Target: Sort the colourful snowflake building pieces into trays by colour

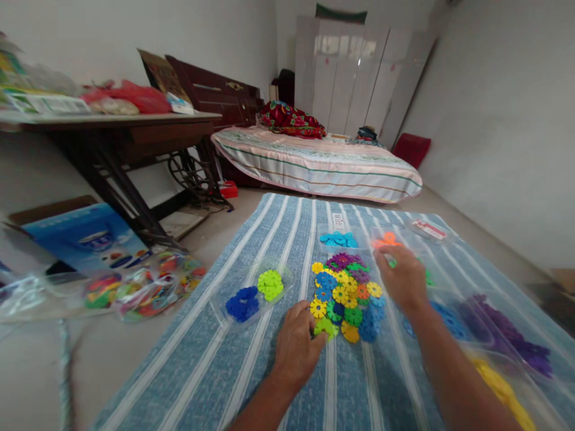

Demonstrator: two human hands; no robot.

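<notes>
A pile of flower-shaped plastic discs in yellow, blue, green, purple and orange lies on the striped cloth. My left hand rests at the pile's near left edge, fingers bent and thumb apart from the index finger. Its thumb touches a lime green disc. My right hand is right of the pile, fingertips pinched together at the near edge of a clear tray with orange discs. Whatever those fingertips hold is hidden. Green discs show partly behind the right hand.
Clear trays hold light blue discs, dark blue discs with lime ones, purple discs and yellow pieces. A bed, sewing machine table and bags of colourful pieces stand beyond the cloth.
</notes>
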